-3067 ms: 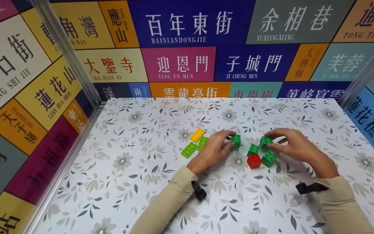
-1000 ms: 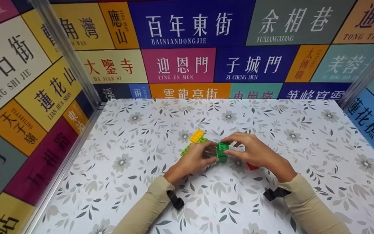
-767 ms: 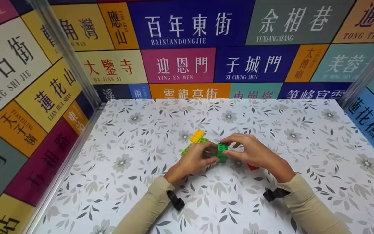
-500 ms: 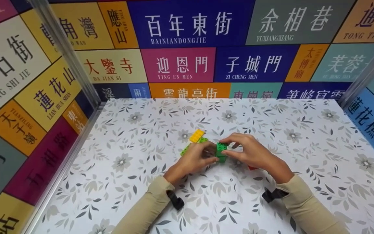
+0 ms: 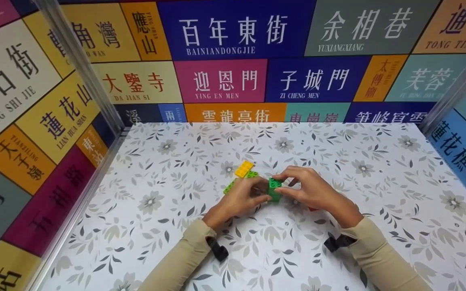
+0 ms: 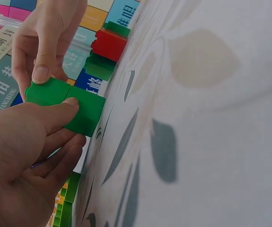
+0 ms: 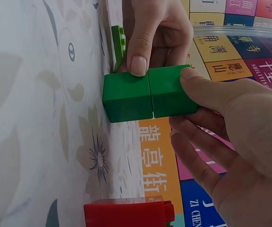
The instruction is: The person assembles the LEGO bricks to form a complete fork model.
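Note:
Two green building bricks stand one on the other on the table point(image 5: 200, 250) in front of me. My left hand point(image 5: 237, 198) pinches the lower green brick point(image 7: 128, 98) between thumb and fingers. My right hand point(image 5: 312, 190) grips the upper green brick point(image 5: 274, 183) by its sides. In the left wrist view, only a thin seam parts the upper brick point(image 6: 50, 91) from the lower brick point(image 6: 88, 113). In the head view my fingers cover part of both bricks.
Behind my left hand lie a yellow brick point(image 5: 244, 168) and lime-green bricks point(image 5: 252, 174), partly hidden. A red brick point(image 6: 108, 45) sits beyond my right hand with more green bricks point(image 6: 99, 66) around it. Sign-printed panels point(image 5: 233, 81) wall the table's back and sides.
About three seconds ago my hands were apart, each with a green brick. They have since come together, the right moving left, and the bricks are stacked. Over the last second they barely moved.

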A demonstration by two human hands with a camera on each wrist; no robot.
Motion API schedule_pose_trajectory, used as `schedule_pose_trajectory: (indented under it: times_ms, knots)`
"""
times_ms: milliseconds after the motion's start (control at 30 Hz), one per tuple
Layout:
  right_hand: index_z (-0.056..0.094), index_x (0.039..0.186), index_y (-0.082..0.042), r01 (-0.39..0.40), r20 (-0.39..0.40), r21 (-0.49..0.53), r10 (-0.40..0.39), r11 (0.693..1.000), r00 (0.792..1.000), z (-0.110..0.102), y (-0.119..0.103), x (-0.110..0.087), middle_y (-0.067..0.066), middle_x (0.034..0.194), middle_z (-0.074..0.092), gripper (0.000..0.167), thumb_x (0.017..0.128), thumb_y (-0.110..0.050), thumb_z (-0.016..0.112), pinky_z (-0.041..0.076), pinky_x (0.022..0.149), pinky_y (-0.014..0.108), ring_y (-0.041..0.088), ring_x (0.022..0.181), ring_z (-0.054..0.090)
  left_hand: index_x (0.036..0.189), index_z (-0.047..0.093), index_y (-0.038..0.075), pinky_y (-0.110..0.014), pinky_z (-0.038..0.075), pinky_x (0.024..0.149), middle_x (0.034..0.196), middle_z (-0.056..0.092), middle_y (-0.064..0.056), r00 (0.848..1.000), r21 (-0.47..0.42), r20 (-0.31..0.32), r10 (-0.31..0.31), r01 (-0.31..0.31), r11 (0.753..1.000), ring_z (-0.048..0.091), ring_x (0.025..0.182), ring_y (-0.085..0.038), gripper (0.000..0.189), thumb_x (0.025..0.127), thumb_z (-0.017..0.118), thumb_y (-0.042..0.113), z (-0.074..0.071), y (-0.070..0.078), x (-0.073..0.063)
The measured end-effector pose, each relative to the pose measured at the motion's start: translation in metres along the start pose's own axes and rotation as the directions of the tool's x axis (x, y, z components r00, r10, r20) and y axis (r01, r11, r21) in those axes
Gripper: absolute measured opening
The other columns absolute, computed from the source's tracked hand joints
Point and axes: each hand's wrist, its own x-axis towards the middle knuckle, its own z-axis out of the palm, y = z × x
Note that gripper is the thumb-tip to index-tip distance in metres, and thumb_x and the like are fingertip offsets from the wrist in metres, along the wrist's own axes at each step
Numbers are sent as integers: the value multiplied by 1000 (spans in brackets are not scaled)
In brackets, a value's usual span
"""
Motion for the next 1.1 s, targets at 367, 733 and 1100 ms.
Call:
schedule_pose_trajectory:
  times_ms: [367,733,1100]
  knots:
    - [79,124,-21,-11,-3,21,11,1000,1000,3,2,-1,-5,115,78,29,96,-26,84,66,85,44,18,108,75,131,74,10,-27,65,93,120,80,-7,1000,-1,0,-11,11,1000,80,109,-19,32,100,80,18,-1,1,-2]
    - [74,133,-14,101,-9,-65,-102,993,995,5,1,1,1,122,76,34,101,-22,79,67,85,41,19,110,75,140,69,8,-31,65,95,124,79,-11,1000,3,-17,5,-5,1000,79,109,-23,41,101,78,16,-4,1,-6]
    - [68,142,-12,8,-7,-103,-9,995,1000,-3,8,13,6,133,72,39,105,-21,73,66,92,41,23,119,72,137,70,2,-34,63,102,130,77,-16,997,-37,-40,-61,60,998,77,115,-27,38,101,77,10,-22,-2,-19]
